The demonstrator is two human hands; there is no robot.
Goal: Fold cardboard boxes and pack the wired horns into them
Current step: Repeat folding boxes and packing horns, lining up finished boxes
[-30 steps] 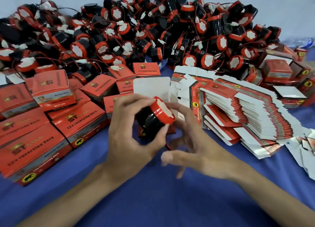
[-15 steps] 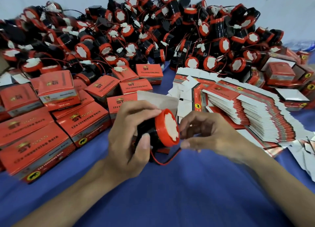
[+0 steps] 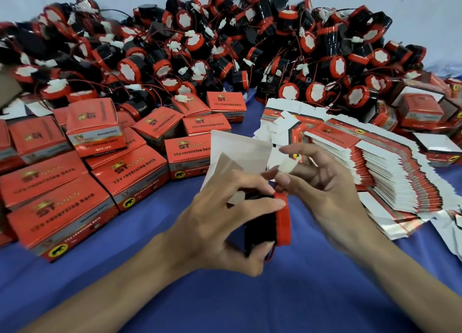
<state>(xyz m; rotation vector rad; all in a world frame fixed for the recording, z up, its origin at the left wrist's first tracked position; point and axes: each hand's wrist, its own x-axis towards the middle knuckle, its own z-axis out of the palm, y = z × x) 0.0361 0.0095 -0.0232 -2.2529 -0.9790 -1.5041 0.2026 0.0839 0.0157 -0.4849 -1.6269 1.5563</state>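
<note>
One horn (image 3: 268, 222), black with a red rim, is held at near centre above the blue cloth (image 3: 250, 302), gripped by the left hand (image 3: 220, 227) with fingers curled round its body. A white connector (image 3: 285, 168) is pinched between right hand (image 3: 332, 197) fingertips just above. Folded boxes (image 3: 105, 157) are stacked left; flat blanks (image 3: 390, 172) lie right; loose horns (image 3: 225, 52) are piled far.
</note>
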